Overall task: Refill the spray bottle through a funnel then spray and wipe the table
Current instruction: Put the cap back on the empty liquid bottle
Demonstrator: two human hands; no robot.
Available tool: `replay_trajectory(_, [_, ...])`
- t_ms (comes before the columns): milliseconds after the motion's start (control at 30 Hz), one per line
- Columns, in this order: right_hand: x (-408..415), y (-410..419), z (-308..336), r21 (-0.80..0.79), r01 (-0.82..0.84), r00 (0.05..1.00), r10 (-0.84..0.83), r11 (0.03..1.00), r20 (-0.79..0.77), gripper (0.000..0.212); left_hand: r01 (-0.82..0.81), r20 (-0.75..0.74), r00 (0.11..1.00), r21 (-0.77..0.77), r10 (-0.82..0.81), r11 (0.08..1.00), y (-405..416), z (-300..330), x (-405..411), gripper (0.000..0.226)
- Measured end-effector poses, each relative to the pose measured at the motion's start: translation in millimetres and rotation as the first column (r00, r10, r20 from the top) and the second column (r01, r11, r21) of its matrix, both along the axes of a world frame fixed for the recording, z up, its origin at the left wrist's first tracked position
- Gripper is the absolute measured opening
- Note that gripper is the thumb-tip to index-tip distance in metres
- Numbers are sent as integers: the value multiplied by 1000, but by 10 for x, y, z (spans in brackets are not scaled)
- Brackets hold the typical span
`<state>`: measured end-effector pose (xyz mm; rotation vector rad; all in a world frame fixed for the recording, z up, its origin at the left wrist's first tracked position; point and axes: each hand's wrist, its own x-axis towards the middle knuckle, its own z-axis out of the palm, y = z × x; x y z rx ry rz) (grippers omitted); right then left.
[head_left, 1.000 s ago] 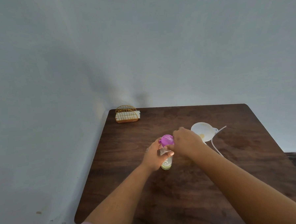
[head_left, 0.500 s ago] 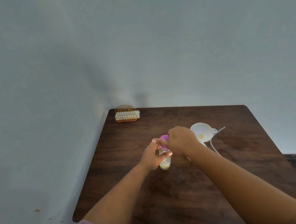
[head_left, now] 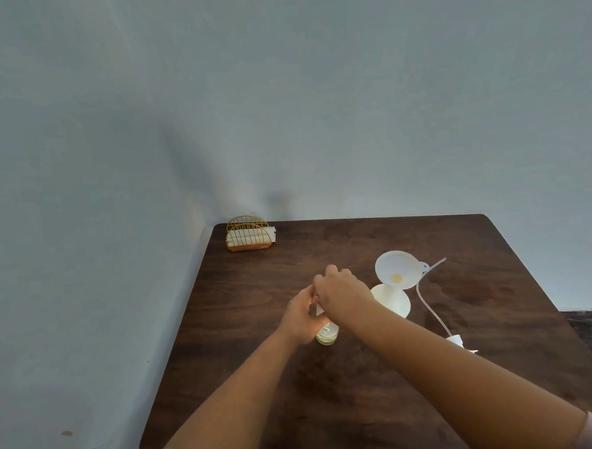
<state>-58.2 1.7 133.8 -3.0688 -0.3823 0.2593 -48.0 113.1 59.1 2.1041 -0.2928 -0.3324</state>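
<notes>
Brown wood makes up the desk (head_left: 365,392), and a small clear bottle (head_left: 327,334) stands near its middle. The left hand (head_left: 301,318) wraps around the bottle to keep it from tipping. The right hand (head_left: 341,295) closes over the top, so its grip is clenched on the cap, which is hidden. It is probably twisting it. Just right stands a white bottle with a white funnel (head_left: 397,270) on top. A thin spray tube (head_left: 432,306) lies farther right. A gold napkin rack (head_left: 248,233) waits far left.
</notes>
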Motion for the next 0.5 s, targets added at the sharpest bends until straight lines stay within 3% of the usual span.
replay_trajectory(133, [28,-53,-30,14,-22,1000,22,1000,5,28,-11,-76,997,-65,6,998,31,23,-16,47])
replay_trajectory(333, [34,-75,-56,-66,-81,994,86,995,72,24,-26,-21,999,-44,25,999,3,3,-38,39])
replay_trajectory(433, [70,-57,-106,16,74,993,-76,997,95,26,-57,-7,998,-44,57,997,-41,6,-57,37])
replay_trajectory(500, [82,-61,-118,42,62,993,-66,997,94,26,-73,-1,997,-31,73,997,-58,-2,-54,35])
